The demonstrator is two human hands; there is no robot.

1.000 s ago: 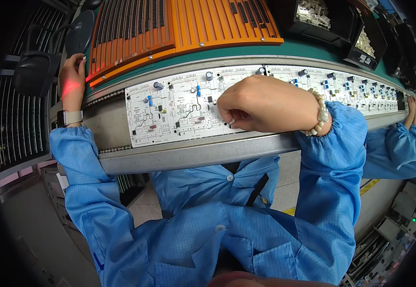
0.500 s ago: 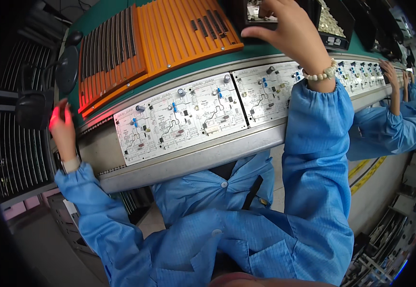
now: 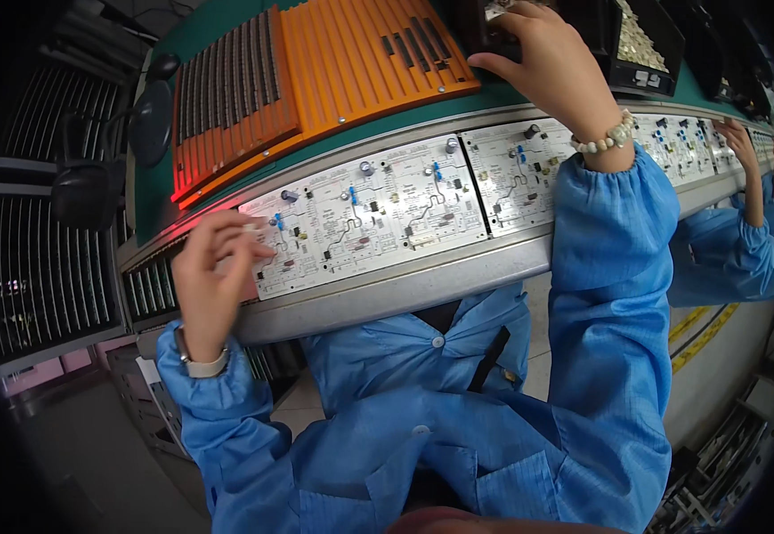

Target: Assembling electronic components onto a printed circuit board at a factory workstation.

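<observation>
My left hand (image 3: 210,278) is at the left end of a white circuit board (image 3: 378,214). Its fingers are bent and drawn toward the thumb, over the board's left edge; a small pale bit shows at the fingertips, too blurred to name. Small blue parts and dark cylindrical capacitors stand on the board. My right hand (image 3: 551,64) reaches over a dark parts bin (image 3: 471,34) at the far edge. Its thumb sticks out, apart from the curled fingers, and nothing shows between them. A second white board (image 3: 516,182) lies to the right of the first, partly behind my right forearm.
Metal rails (image 3: 405,289) carry the row of boards. Beyond them, an orange grooved rack (image 3: 351,71) holds dark strips. Another bin (image 3: 640,44) of pale small parts stands at the far right. A co-worker's hand (image 3: 739,142) is over the line at right. Black slotted racks (image 3: 48,267) stand at left.
My left hand has come in from beyond the line's left end to the first board's left edge. My right hand remains at the bin. The whole view has shifted slightly.
</observation>
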